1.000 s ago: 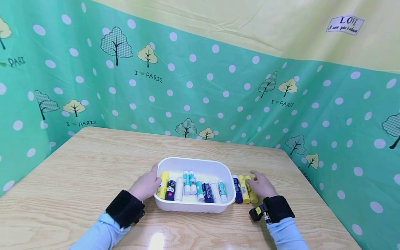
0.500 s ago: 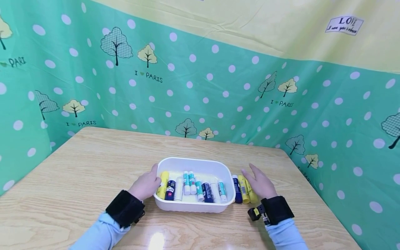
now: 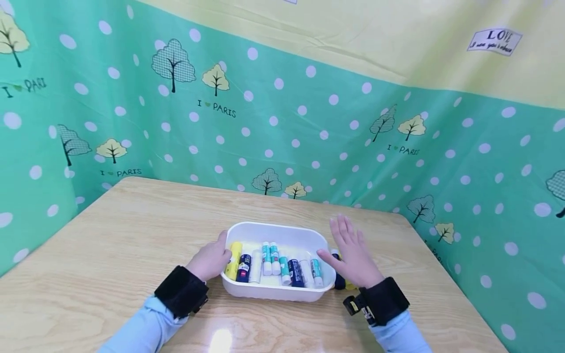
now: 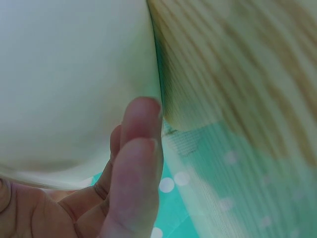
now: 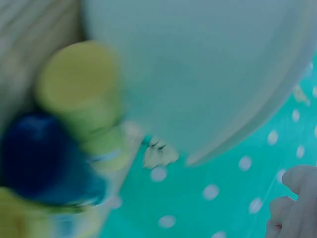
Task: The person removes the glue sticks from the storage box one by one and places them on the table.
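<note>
A white plastic bin (image 3: 273, 293) stands on the table with several glue sticks in it: yellow (image 3: 234, 260), navy, white and teal ones. My left hand (image 3: 209, 260) grips the bin's left rim; in the left wrist view its fingers (image 4: 136, 178) lie against the outer wall. My right hand (image 3: 355, 262) is held up by the bin's right end, fingers straight and holding nothing. Beneath it, partly hidden, are a navy glue stick (image 3: 339, 282) and yellow ones. The right wrist view shows them blurred, a yellow one (image 5: 79, 79) next to the bin.
The wooden table (image 3: 176, 211) stretches out on both sides of the bin. A green and yellow printed curtain (image 3: 287, 108) hangs behind the table and along its sides.
My right hand has lifted from the yellow glue sticks and moved left toward the bin, its fingers spreading out straight. My left hand keeps its grip on the rim. The head view has shifted slightly.
</note>
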Demonstrator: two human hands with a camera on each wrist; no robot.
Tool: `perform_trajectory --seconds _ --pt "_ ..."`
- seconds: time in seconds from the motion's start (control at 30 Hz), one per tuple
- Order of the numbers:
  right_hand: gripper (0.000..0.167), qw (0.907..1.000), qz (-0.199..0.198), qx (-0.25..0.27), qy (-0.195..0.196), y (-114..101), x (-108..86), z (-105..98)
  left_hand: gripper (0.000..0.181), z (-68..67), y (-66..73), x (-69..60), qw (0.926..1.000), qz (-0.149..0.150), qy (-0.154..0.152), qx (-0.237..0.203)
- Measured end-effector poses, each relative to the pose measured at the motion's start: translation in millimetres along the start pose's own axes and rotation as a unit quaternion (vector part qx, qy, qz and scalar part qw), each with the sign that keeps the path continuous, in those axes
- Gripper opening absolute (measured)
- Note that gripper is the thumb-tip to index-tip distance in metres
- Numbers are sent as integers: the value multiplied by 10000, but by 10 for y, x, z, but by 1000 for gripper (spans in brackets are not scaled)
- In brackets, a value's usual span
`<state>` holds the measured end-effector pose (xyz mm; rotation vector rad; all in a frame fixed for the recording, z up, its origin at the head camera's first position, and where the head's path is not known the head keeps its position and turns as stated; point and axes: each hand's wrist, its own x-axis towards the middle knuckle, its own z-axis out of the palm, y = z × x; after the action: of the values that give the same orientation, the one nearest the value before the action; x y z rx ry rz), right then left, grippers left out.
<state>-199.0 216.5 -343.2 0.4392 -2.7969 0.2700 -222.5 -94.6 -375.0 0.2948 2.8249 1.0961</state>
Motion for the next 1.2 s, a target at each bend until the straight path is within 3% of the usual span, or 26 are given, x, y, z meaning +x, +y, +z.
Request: perform_trajectory --seconds 0.33,0.67,1.0,1.13,1.2 --pt "82 9919 -1030 -657 -360 -534 376 -207 55 17 -2 6 9999 35 137 1" --pt "85 9683 -1760 -861 -1547 -989 723 -5 52 16 2 -23 9994 151 301 73" --pt "84 9344 -2117 -944 -2706 -1292 892 177 49 20 -5 -31 9985 318 410 171" --pt "83 9279 -2030 -877 -3002 -1377 908 226 48 14 -11 -24 9982 338 440 237" --pt "83 9288 -1916 -848 -3056 -1401 915 260 47 14 -17 -21 9980 348 467 253"
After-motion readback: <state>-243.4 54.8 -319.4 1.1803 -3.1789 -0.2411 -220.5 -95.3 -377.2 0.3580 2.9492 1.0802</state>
